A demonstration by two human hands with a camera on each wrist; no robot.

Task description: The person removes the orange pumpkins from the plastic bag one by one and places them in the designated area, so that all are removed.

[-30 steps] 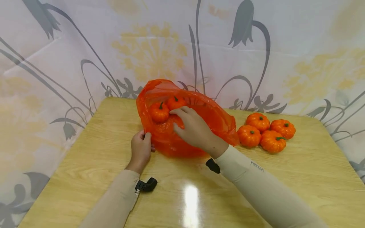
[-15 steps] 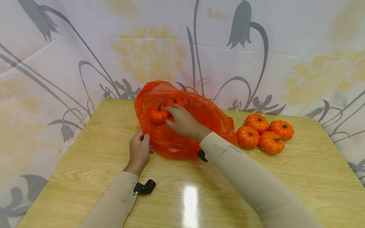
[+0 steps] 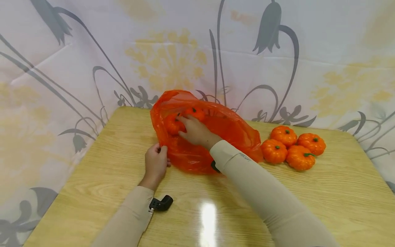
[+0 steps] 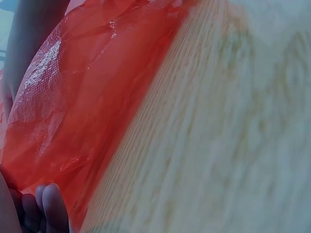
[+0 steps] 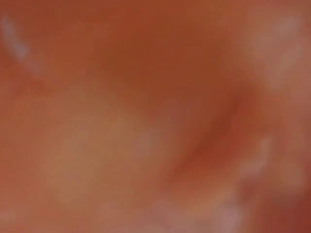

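In the head view an orange-red plastic bag [image 3: 192, 163] lies with its mouth spread wide. My left hand [image 3: 155, 163] pinches the bag's left edge; its fingers [image 4: 54, 208] show at the lower left of the left wrist view. Inside the bag sit two small orange pumpkins with green stems. My right hand [image 3: 196, 131] reaches in and grips the nearer pumpkin [image 3: 172, 124], fingertips by its stem and thumb at its side. The other pumpkin [image 3: 196, 113] rests just behind. The right wrist view is only an orange blur.
Several more small pumpkins [image 3: 300, 157] stand clustered on the wooden table [image 3: 108, 178], just right of the bag. A cloth with printed flowers [image 3: 172, 51] hangs behind the table. A black wrist camera [image 3: 162, 203] sits on the left sleeve.
My right hand has moved left and deeper into the bag, from beside the nearer pumpkin onto it. The left hand keeps its hold on the bag's edge.
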